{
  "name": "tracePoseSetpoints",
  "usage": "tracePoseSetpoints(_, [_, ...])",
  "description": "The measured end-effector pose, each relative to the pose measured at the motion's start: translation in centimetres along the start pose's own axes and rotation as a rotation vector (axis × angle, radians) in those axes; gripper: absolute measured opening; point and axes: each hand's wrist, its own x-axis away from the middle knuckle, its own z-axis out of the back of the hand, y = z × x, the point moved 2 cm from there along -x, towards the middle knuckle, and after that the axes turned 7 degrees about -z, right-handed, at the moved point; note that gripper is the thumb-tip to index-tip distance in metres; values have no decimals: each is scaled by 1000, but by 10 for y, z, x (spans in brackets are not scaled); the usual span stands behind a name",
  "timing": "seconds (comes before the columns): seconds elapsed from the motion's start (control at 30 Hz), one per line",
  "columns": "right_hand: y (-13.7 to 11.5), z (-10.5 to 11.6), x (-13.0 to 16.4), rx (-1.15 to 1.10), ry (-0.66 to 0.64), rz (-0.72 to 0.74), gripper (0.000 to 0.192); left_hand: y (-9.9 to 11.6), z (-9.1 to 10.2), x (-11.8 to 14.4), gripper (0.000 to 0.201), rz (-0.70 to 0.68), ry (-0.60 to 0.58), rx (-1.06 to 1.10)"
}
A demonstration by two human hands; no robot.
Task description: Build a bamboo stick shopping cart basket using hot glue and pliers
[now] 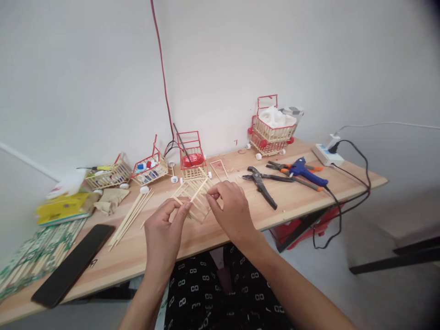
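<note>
Both hands hold a bamboo-stick lattice frame (194,197) just above the wooden table (302,201): the left hand (164,233) pinches its near edge, the right hand (231,211) its far corner. Held at opposite ends, the frame stays level and steady. Loose bamboo skewers (132,215) lie just left, within reach.

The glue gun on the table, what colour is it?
Blue glue gun, with an orange trigger; head view.

Bare tabletop (302,201) lies open right of the hands, bounded by black pliers (261,185) and a blue glue gun (304,170). Left, loose sticks (132,215) and a dark phone (74,263) crowd the surface; small carts (192,158) line the wall.
</note>
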Motion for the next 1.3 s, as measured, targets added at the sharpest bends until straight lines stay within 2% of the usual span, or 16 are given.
tracePoseSetpoints(0.3, [6, -3, 5, -54, -14, -48, 1, -1, -1, 2, 25, -1, -20, 18])
tracePoseSetpoints(0.47, [8, 5, 6, -92, 9, -48, 4, -1, 2, 2, 23, 2, 19, -6])
tracePoseSetpoints(0.53, [12, 10, 6, -146, 39, -90, 7, -1, 4, 1, 22, 8, 39, -8])
tracePoseSetpoints(0.6, [19, 13, 6, -239, 34, -192, 9, -1, 6, 1, 21, 13, 59, -6])
tracePoseSetpoints(0.73, [37, 3, 11, -520, -161, -435, 18, -1, 10, 1, 22, 6, 91, -22])
tracePoseSetpoints(0.83, [40, -8, 15, -748, -350, -526, 26, 1, 12, 2, 21, -12, 104, -40])
tracePoseSetpoints(0.9, [37, -13, 16, -878, -428, -577, 27, 3, 14, 3, 20, -26, 109, -49])
tracePoseSetpoints(1.03, [29, -15, 15, -1070, -491, -629, 26, 5, 15, 3, 21, -38, 116, -35])
tracePoseSetpoints(1.13, [28, -15, 16, -1130, -502, -643, 27, 4, 15, 3, 21, -28, 139, -15])
tracePoseSetpoints(1.23, [34, -11, 19, -1047, -483, -637, 29, 2, 16, 2, 21, -14, 152, -19])
tracePoseSetpoints(1.3, [44, -1, 18, -900, -443, -603, 31, 1, 17, 2, 21, -11, 151, -38])
